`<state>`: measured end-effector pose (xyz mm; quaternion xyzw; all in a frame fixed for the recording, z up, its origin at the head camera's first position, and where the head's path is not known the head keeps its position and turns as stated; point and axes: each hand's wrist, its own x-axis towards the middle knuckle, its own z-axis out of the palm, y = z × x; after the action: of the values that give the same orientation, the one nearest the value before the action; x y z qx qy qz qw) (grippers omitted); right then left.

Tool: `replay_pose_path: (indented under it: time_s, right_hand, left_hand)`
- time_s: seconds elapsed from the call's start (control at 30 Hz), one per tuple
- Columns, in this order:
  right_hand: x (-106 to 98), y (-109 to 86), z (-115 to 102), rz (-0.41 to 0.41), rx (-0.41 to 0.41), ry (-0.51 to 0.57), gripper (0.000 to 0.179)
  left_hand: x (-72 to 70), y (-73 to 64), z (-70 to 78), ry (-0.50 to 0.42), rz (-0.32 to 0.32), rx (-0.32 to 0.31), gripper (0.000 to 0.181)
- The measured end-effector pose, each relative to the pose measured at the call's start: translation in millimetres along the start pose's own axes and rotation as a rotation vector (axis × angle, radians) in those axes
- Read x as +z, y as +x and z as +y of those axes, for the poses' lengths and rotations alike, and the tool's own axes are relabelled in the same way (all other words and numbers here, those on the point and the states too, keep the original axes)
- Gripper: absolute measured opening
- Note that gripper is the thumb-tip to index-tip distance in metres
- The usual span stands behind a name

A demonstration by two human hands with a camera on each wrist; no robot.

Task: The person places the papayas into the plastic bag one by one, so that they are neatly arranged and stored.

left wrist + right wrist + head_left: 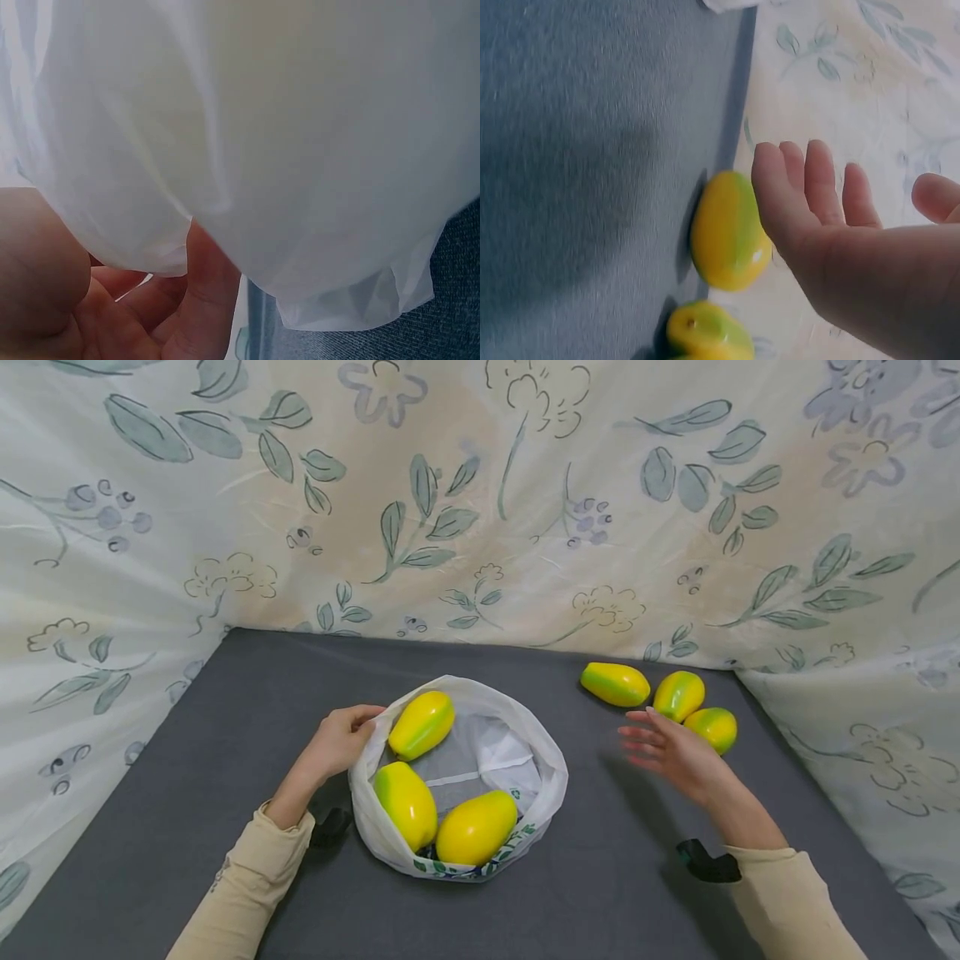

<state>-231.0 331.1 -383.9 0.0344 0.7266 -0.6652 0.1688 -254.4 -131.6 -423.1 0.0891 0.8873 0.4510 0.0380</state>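
A white plastic bag [557, 768] stands wide open on the dark cloth, its rim rolled into a ring. Inside lie three glossy yellow-green papayas, one papaya [422, 727] at the upper left and two lower down. My left hand [335, 745] pinches the left side of the rim; in the left wrist view the bag's wall [322, 172] covers part of the fingers. Off to the right, my right hand [675, 756] is held over the cloth with fingers extended and nothing in them. Just beyond it sit three more papayas, among them a papaya [730, 231] seen beside the fingers.
Dark grey cloth [225, 727] covers the table. A floral curtain [465, 510] rises behind it and along both sides, close to the loose papaya [615, 684] at the back. Black straps [708, 862] sit at the sleeve cuffs.
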Motion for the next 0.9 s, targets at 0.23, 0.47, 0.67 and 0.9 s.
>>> replay_pose_path:
  time_s: [0.23, 0.47, 0.67, 0.9]
  right_hand:
    - [-24.0, -8.3, -1.3, 0.007, 0.001, 0.237, 0.045]
    - [-45.9, -15.6, 0.9, -0.008, -0.025, 0.426, 0.036]
    - [-60.3, -19.6, 2.4, 0.021, -0.029, 0.53, 0.039]
    - [-81.5, -23.7, 13.5, 0.051, -0.123, 0.744, 0.025]
  left_hand:
    - [-0.4, 0.9, -0.3, -0.004, -0.015, -0.006, 0.035]
    - [0.1, 0.8, 0.5, -0.007, -0.018, -0.015, 0.035]
    - [0.3, 0.0, -0.3, -0.011, -0.016, -0.008, 0.035]
    - [0.0, -0.6, -0.2, -0.003, -0.012, -0.014, 0.035]
